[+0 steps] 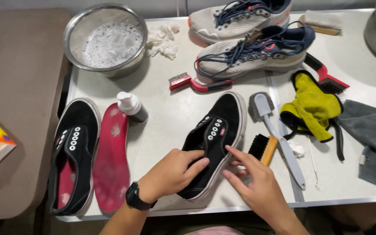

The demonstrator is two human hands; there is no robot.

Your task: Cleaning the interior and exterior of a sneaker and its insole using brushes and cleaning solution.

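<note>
The left hand [175,172] is grasping the black canvas shoe [214,143] by its heel and collar near the front edge of the tabletop [170,117], while the right hand [251,180] is lying loosely open with its fingertips touching the white sole edge. The shoe is looking light and soft in its upper, firmer along the rubber sole, so the sole rim or heel is probably offering the surest hold. Crowding it are a wooden brush [264,148] and grey long-handled brush [275,132] just beside, with a foam pump bottle [131,106], red insole [112,156] and second black shoe [72,152] lying leftward.
</note>
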